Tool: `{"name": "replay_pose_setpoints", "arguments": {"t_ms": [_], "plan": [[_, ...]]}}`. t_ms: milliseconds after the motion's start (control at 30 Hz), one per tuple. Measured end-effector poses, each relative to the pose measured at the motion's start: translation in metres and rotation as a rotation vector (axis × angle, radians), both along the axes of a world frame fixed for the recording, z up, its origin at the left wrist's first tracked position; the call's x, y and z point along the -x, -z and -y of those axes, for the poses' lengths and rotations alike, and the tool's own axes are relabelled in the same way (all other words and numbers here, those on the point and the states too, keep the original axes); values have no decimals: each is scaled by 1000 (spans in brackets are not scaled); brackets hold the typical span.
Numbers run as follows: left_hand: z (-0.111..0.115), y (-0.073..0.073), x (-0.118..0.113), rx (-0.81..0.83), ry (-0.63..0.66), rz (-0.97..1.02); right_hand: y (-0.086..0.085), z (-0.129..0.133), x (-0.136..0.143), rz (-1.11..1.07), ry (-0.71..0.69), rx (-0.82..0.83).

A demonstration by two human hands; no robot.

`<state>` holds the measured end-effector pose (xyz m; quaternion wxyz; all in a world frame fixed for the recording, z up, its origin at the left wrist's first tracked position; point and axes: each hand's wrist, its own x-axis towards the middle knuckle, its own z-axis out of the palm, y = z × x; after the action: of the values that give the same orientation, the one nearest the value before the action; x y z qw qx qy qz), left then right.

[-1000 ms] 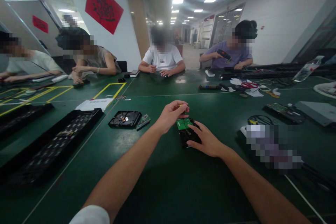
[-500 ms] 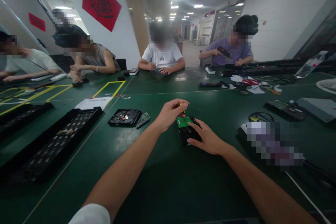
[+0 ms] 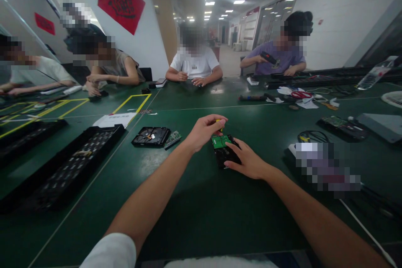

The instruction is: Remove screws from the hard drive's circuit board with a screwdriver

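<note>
A hard drive (image 3: 221,159) with a green circuit board on its upper face lies on the green table before me. My right hand (image 3: 246,157) grips it from the right side, thumb on the near end and fingers over the board. Above the far end of the drive, my left hand (image 3: 205,131) pinches a small yellow screwdriver (image 3: 219,125), mostly covered by the fingers. To the left lies another, opened black drive (image 3: 150,137), with a loose circuit board (image 3: 173,139) beside it.
Long black trays (image 3: 65,167) stand at the left, near a white paper sheet (image 3: 114,119). On the right are a cable coil (image 3: 314,136), another drive (image 3: 342,127), a grey box (image 3: 381,127) and a blurred object. Several people sit across the table; a bottle (image 3: 377,73) stands far right.
The view has shifted slightly. My left hand stays pinched on the screwdriver over the drive's far end, and my right hand keeps its hold on the drive.
</note>
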<state>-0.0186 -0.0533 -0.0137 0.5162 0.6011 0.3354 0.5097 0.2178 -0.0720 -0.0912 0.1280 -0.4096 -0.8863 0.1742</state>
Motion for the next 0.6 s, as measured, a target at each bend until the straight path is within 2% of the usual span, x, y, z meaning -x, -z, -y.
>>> {"name": "replay_pose_setpoints", "arguments": {"t_ms": [333,600], "plan": [[1,0,0,-1,4,2,5,-2,-2,-17,-6,-10],[2,0,-1,11,7,17,2,-1,-1,-4,1,6]]}}
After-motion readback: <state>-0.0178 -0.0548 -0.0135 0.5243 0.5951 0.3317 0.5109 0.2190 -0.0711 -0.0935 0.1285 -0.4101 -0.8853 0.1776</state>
